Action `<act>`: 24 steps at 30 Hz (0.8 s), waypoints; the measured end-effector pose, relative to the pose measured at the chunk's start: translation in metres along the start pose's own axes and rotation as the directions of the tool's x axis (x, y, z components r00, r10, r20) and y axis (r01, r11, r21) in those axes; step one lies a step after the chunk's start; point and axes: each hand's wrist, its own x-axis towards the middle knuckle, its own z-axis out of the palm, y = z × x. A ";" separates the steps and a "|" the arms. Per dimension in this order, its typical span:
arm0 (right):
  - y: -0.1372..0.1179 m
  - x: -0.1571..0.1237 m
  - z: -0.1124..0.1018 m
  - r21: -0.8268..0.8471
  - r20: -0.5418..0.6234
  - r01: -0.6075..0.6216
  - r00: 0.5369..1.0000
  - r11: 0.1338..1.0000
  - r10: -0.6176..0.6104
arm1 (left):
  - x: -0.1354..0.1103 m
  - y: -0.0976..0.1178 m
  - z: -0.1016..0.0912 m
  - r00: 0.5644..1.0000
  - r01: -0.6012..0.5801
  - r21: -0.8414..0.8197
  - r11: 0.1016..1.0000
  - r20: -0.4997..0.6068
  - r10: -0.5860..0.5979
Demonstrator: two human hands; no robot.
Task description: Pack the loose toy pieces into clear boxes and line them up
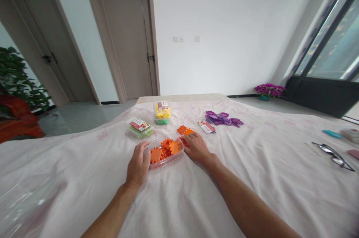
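One clear tub (168,161) of orange notched pieces (156,155) sits on the pale cloth (179,204), the left hand (138,165) half curled against the tub's left end. At the other end the right hand (196,146) arches, fingers bent, beside a few loose orange pieces (182,129); whether either hand grips anything, I cannot tell

From my station I saw bright orange pieces (156,155) in a transparent tray (168,161), yellow pieces (163,113) above green pieces (162,121), lime-green pieces (141,133) under a red-and-white label (139,124), and deep purple pieces (223,119). The tablecloth (182,204) was whitish with faint pink blossoms (104,134); the flowers (269,89) showed magenta over a green pot (264,98).
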 end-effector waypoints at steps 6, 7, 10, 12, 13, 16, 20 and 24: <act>-0.003 -0.002 0.000 -0.024 -0.043 -0.099 0.994 0.995 0.098 | 0.000 0.000 0.001 1.000 -0.011 -0.019 1.000 -0.007 0.011; -0.003 -0.002 0.000 -0.034 -0.053 -0.117 0.992 0.993 0.115 | 0.000 -0.001 0.001 1.000 -0.011 -0.021 1.000 -0.010 0.011; -0.001 -0.002 -0.004 -0.053 -0.080 -0.181 0.981 0.982 0.177 | 0.000 -0.001 0.001 1.000 -0.010 -0.023 1.000 -0.016 0.009; 0.001 0.000 -0.008 -0.020 -0.113 -0.232 0.967 0.972 0.229 | 0.000 0.000 0.000 1.000 -0.013 -0.021 1.000 -0.013 0.013; 0.001 0.001 -0.011 0.015 -0.136 -0.254 0.958 0.967 0.254 | 0.000 0.000 0.000 1.000 -0.016 -0.023 1.000 -0.011 0.016; -0.006 0.005 -0.018 0.160 -0.222 -0.251 0.933 0.955 0.282 | 0.000 0.001 0.000 1.000 -0.019 -0.036 0.999 -0.007 0.019; -0.028 0.007 -0.024 0.288 -0.261 -0.073 0.953 0.955 0.152 | 0.000 0.002 0.001 1.000 -0.002 -0.040 0.999 0.003 0.002; -0.043 0.006 -0.024 0.326 -0.201 0.139 0.977 0.935 -0.075 | 0.000 0.002 0.000 1.000 -0.031 0.002 1.000 0.002 0.031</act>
